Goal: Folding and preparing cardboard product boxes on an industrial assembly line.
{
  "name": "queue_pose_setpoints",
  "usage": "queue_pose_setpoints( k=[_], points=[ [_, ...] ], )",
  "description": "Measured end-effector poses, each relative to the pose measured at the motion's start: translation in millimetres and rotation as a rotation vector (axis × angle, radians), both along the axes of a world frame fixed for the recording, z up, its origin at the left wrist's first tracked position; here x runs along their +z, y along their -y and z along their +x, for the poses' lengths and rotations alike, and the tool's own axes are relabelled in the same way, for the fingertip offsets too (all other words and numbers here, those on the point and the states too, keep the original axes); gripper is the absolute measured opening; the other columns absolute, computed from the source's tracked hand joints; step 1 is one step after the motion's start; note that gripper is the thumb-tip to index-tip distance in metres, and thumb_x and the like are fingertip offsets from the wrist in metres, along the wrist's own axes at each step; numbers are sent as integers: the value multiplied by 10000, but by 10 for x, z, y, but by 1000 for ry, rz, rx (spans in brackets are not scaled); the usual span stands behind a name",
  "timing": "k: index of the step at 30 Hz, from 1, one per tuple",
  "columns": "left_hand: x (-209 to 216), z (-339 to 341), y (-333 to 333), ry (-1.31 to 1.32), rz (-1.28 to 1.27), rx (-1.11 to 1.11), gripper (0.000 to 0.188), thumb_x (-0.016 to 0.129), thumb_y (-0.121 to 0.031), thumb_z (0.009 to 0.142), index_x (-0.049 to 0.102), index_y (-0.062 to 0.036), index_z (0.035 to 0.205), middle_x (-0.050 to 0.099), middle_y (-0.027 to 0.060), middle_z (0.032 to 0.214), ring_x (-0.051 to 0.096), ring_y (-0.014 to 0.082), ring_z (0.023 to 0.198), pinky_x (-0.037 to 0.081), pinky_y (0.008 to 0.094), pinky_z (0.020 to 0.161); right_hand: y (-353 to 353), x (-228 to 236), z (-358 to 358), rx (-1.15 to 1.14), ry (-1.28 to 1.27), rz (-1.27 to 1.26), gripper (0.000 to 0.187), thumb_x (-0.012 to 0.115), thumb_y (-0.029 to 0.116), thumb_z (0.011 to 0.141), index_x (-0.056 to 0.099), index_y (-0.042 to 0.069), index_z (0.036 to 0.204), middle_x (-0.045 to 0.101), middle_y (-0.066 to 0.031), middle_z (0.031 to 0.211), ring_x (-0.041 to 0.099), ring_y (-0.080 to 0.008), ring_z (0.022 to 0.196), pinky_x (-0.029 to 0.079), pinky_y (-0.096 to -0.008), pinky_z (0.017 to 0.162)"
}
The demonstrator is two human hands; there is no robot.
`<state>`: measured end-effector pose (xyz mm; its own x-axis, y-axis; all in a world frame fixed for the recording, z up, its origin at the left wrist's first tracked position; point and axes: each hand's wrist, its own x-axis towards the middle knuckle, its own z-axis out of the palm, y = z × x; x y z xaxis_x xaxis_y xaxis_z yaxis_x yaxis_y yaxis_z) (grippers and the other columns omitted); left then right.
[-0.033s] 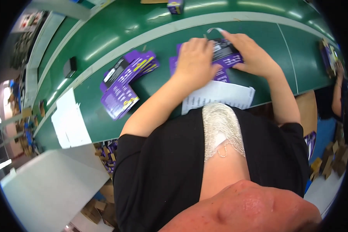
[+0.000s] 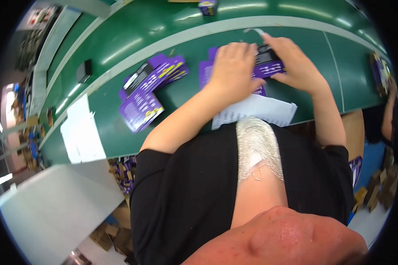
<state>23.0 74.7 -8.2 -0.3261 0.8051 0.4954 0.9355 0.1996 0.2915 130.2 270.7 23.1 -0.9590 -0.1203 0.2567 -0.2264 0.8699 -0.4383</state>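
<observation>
A flat purple carton (image 2: pixel 269 69) with a black panel lies on the green table in front of me, over other purple card. My left hand (image 2: pixel 234 73) rests on its left part, fingers laid out and thumb apart. At its right end is my right hand (image 2: pixel 298 66), thumb and forefinger spread wide. A thin whitish curled strip (image 2: pixel 254 30) shows at the right forefinger's tip; how it is attached I cannot tell. A printed white sheet (image 2: pixel 263 108) lies nearer me, below the carton. Fanned out to the left are several flat purple cartons (image 2: pixel 148 86).
White papers (image 2: pixel 82 137) lie at the table's left. A raised pale rail (image 2: pixel 181 36) runs behind the work area; beyond it are a small black box (image 2: pixel 84 71) and a small purple box (image 2: pixel 208 7). At far right, another person's hand (image 2: pixel 392 86) is by a carton (image 2: pixel 379 74).
The whole view has shifted slightly, so things appear a little further right. Both hands stay at the carton with nearly the same finger positions.
</observation>
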Motion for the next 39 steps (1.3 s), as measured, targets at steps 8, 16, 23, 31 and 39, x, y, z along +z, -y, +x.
queue_pose_setpoints(
  k=[8,16,23,31,39],
  points=[
    [883,-395,856,-144,-222,445,821,760,-116,692,400,5,1420,557,209,1172,560,362,1033,464,420,914,254,374,-80,-192,-568,-106,514,761,21,743,594,41,1229,620,-76,1211,588,-220,1049,467,-327,939],
    [449,-755,1622,-87,-727,698,749,766,-153,752,448,-30,1419,494,179,1406,471,371,1301,405,427,1083,305,-134,-90,-397,-138,-815,97,717,54,857,628,39,821,663,-33,921,578,-85,752,475,-204,689],
    [-218,-403,351,-14,-212,98,502,749,-207,779,584,-20,1215,518,203,1369,501,356,1269,440,418,1041,425,-273,-355,-467,-23,-833,162,705,62,858,597,49,978,634,-24,786,559,-82,657,458,-198,607],
    [-293,16,378,143,-299,171,423,749,-242,775,633,7,1096,563,216,1303,574,327,1131,501,389,930,472,-499,-462,-458,184,-878,288,681,13,850,526,34,1091,628,-33,787,545,-62,667,431,-190,595],
    [-438,-13,421,83,-136,138,394,758,-253,754,648,28,1007,598,230,1221,594,318,1072,548,335,809,520,-659,-570,-431,240,-736,303,704,78,835,537,58,1087,655,-37,772,579,-111,631,447,-241,576]
  ],
)
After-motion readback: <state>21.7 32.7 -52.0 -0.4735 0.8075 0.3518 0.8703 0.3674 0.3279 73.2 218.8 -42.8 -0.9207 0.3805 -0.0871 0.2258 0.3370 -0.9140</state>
